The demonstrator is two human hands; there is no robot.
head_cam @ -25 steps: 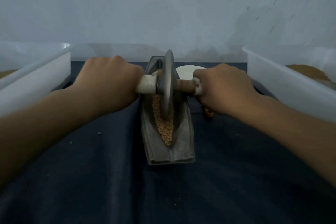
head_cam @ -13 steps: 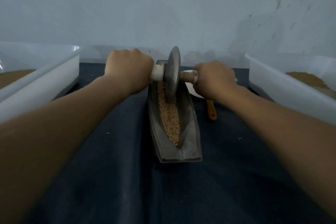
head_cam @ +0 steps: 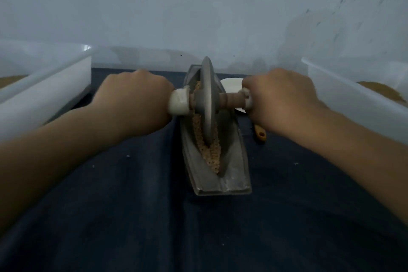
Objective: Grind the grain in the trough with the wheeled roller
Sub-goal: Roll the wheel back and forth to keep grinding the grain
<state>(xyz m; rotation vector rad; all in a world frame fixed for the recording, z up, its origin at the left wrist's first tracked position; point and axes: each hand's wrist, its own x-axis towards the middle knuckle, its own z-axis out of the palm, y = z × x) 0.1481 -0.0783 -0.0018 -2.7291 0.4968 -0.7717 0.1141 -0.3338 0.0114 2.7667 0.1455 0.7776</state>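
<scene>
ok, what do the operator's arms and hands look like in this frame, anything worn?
Both are bare. The left hand and right hand have no gloves, and the left forearm and right forearm show no sleeve up to the frame edge. There is no watch, band or marking at either wrist. Rings cannot be told from this view.

Trough (head_cam: 234, 161) runs near-to-far down surface (head_cam: 110, 216) centre, splitting it into two lanes. Wheeled roller (head_cam: 207, 104) upright in it, handles jutting over both.
Left lane: passable between trough and left tub (head_cam: 44, 99) on left edge.
Right lane: white dish (head_cam: 230, 84) and orange-handled tool (head_cam: 260, 134) just beside trough at far end. Right tub (head_cam: 344, 99) walls right edge.
Wall (head_cam: 198, 6) closes far edge.
Near edge: broad open cloth.
</scene>
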